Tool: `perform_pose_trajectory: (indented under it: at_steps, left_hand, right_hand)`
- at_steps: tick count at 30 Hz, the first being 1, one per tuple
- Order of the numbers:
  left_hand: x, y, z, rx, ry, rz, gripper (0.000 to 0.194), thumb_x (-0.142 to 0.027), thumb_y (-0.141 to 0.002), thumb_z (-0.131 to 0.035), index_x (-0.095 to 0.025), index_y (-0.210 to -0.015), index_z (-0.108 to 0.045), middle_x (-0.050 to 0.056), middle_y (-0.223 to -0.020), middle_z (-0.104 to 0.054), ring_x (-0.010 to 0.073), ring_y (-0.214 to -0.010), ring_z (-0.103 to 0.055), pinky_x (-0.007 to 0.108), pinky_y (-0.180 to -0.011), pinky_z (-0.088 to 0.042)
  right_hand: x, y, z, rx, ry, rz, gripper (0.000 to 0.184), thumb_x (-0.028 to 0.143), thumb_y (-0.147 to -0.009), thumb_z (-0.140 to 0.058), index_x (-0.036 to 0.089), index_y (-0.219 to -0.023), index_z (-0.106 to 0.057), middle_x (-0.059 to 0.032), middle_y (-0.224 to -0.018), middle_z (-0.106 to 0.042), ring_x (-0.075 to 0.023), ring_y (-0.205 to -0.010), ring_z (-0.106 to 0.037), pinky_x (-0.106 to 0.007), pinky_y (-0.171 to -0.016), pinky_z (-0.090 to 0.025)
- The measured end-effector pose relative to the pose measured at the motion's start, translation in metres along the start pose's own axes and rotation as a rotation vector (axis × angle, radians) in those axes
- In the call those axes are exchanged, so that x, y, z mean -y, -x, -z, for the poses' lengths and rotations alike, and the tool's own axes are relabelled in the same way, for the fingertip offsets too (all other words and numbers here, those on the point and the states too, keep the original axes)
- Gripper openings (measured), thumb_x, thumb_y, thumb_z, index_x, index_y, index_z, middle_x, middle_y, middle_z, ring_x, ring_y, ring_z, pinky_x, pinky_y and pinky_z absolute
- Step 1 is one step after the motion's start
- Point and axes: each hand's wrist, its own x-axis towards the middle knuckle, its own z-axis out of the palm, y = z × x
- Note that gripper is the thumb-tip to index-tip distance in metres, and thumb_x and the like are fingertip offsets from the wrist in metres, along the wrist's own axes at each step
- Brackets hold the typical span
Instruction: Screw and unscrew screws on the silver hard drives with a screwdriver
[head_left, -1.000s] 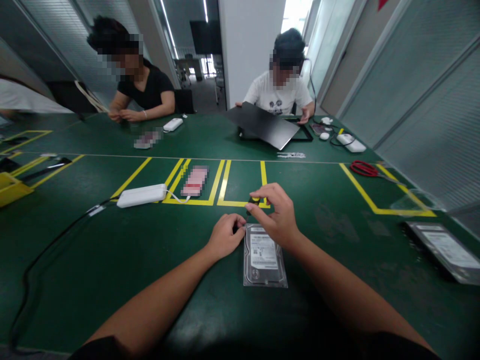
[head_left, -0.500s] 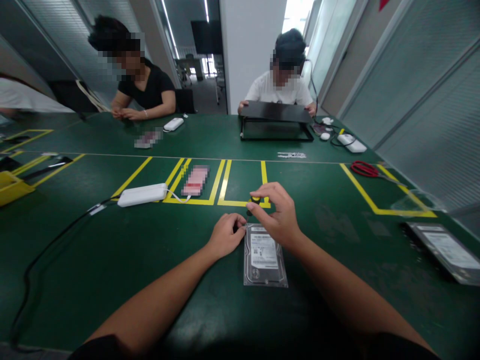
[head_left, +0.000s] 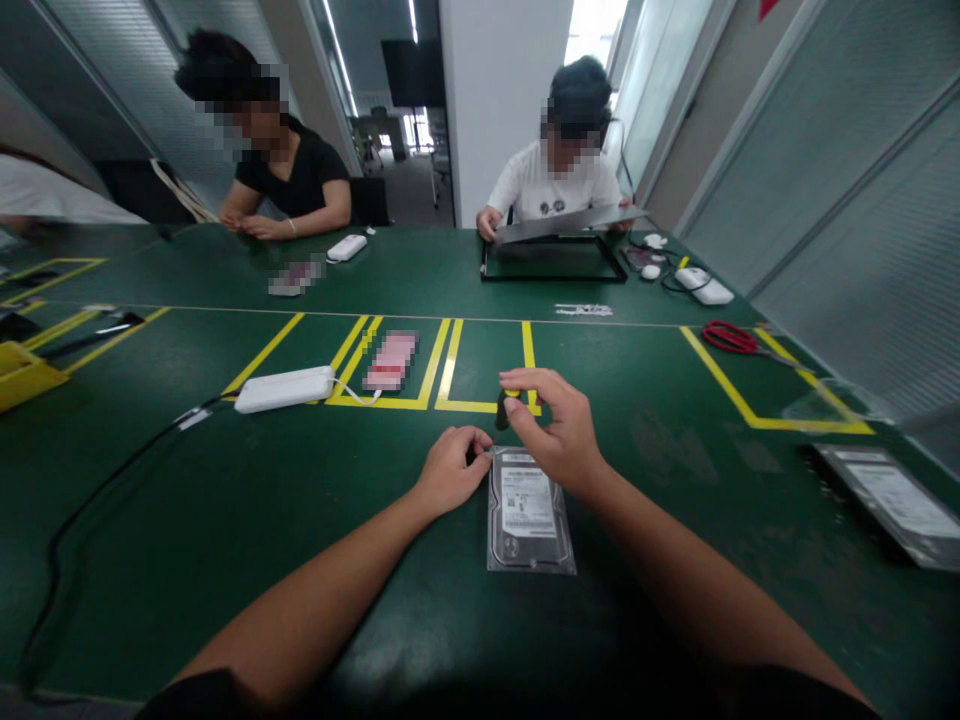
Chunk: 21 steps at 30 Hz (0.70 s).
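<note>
A hard drive [head_left: 527,505] with a white label lies flat on the green table in front of me, its label side up. My right hand [head_left: 555,420] is closed round the black and yellow handle of a small screwdriver [head_left: 502,410], held roughly upright. The tool's thin shaft points down at the drive's far left corner. Beside that corner, my left hand [head_left: 454,470] has thumb and forefinger pinched close to the shaft's lower end. Whether those fingers grip the shaft, the drive's edge or something smaller, I cannot tell.
Another drive [head_left: 896,500] lies at the right. Red-handled scissors [head_left: 731,338] are beyond it. A white power bank [head_left: 283,390] is cabled to a phone [head_left: 391,361] on the left. Across the table, one person holds a dark panel [head_left: 570,222] over a black frame [head_left: 553,279]; another sits left.
My right fingers have shifted slightly on the screwdriver handle, baring more of its dark part. My left hand and the drive stay put. The person opposite has tilted the panel differently.
</note>
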Motion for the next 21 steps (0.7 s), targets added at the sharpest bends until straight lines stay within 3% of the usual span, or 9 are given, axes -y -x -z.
perform_pose_trajectory:
  at_steps: [6, 11, 14, 21]
  left_hand:
    - [0.0021, 0.0001, -0.0012, -0.002, -0.004, -0.010, 0.010, -0.021, -0.082, -0.058, -0.019, -0.091, -0.061, 0.000, -0.081, -0.064, 0.0190, -0.082, -0.055, 0.030, -0.073, -0.040]
    - [0.0019, -0.0002, -0.0010, -0.002, 0.002, -0.004, 0.010, -0.020, -0.082, -0.058, -0.018, -0.091, -0.061, 0.000, -0.080, -0.064, 0.0189, -0.081, -0.055, 0.030, -0.073, -0.040]
    - [0.0020, -0.0004, -0.0014, -0.004, 0.000, -0.006, 0.010, -0.019, -0.081, -0.058, -0.018, -0.091, -0.061, 0.000, -0.079, -0.064, 0.0188, -0.080, -0.055, 0.031, -0.073, -0.040]
    - [0.0044, 0.0000, -0.0027, -0.008, -0.012, -0.028, 0.007, -0.021, -0.083, -0.058, -0.019, -0.089, -0.061, 0.000, -0.083, -0.064, 0.0189, -0.082, -0.055, 0.031, -0.076, -0.041]
  right_hand:
    - [-0.0001, -0.0022, -0.0010, -0.007, 0.043, 0.024, 0.010, 0.021, -0.085, -0.063, 0.022, -0.094, -0.067, -0.0033, -0.088, -0.067, -0.0163, -0.086, -0.062, -0.036, -0.079, -0.051]
    - [0.0008, 0.0006, -0.0005, 0.001, 0.038, -0.010, 0.026, 0.014, -0.085, -0.058, 0.022, -0.109, -0.064, -0.0046, -0.102, -0.073, -0.0167, -0.092, -0.066, -0.036, -0.081, -0.052]
    - [0.0010, 0.0008, -0.0002, 0.012, 0.017, 0.023, 0.023, 0.012, -0.084, -0.056, 0.022, -0.104, -0.065, -0.0056, -0.106, -0.072, -0.0178, -0.100, -0.066, -0.039, -0.087, -0.052]
    - [-0.0032, -0.0006, -0.0015, -0.018, 0.079, 0.052, 0.014, 0.028, -0.081, -0.070, 0.022, -0.093, -0.064, -0.0036, -0.088, -0.062, -0.0176, -0.087, -0.060, -0.035, -0.075, -0.051]
